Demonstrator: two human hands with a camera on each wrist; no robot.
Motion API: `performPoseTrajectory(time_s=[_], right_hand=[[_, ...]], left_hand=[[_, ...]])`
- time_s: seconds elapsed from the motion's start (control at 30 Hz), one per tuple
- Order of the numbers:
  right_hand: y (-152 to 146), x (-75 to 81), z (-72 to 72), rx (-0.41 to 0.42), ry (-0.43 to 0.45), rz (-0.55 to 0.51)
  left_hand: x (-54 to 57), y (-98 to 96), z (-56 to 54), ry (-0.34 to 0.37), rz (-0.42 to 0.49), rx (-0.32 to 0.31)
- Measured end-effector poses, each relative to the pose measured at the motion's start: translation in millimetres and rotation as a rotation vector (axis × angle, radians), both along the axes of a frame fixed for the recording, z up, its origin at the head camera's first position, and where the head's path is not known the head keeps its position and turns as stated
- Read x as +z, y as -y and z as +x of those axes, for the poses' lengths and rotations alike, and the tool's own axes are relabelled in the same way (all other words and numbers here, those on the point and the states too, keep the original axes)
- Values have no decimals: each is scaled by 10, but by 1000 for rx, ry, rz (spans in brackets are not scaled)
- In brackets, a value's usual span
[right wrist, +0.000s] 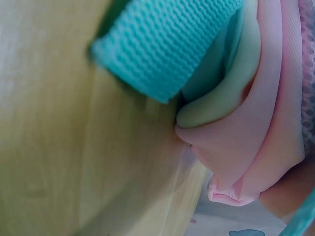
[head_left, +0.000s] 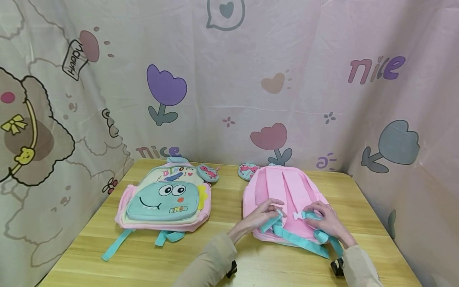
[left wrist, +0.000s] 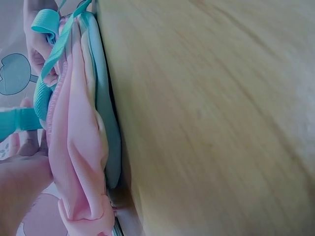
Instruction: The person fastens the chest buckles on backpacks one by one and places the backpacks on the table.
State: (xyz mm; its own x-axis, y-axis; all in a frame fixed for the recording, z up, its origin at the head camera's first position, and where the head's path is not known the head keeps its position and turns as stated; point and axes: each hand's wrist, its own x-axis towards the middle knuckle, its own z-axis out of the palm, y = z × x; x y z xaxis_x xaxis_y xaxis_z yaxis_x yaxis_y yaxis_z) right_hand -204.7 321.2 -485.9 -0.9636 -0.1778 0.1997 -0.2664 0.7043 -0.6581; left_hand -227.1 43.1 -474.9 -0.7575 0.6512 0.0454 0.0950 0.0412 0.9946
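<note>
A pink child's backpack [head_left: 265, 179] lies with its shoulder straps facing up, on the right half of the table. My left hand [head_left: 261, 219] pinches a teal webbing strap [head_left: 270, 224] near the backpack's lower left. In my right hand [head_left: 327, 223] is another teal strap [head_left: 311, 215], gripped beside a white plastic buckle [head_left: 297, 215] that points toward the left hand. The buckle parts inside the fingers are hidden. Loose teal webbing [head_left: 305, 243] hangs over the backpack's bottom edge. The right wrist view shows teal webbing [right wrist: 167, 49] close up beside the pink side [right wrist: 236, 147].
A second backpack [head_left: 163, 199], with a teal dinosaur-face pocket, lies front up at the left, its strap [head_left: 117, 245] trailing on the wooden table [head_left: 222, 239]. Round teal tags [head_left: 207, 173] sit by both backpacks. A patterned curtain [head_left: 229, 79] stands behind and at both sides.
</note>
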Motion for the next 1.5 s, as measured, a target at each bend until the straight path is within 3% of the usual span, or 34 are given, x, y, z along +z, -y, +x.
performPoseTrajectory(time_s=[0.27, 0.6, 0.87, 1.17, 1.3, 1.5], right_hand=[[-3, 4, 9, 13, -33, -3], [-19, -4, 18, 51, -113, 13], [-17, 17, 16, 87, -187, 31], [45, 48, 29, 67, -202, -8], [77, 49, 37, 82, -250, -6], [105, 59, 42, 100, -240, 9]], left_hand=[[-10, -17, 1, -86, -46, 24], [-63, -73, 11, -185, -205, 157], [-42, -125, 5, -284, -280, 213], [-17, -182, 11, -233, -278, 265], [-14, -204, 11, -213, -272, 273], [-18, -221, 15, -209, -287, 274]])
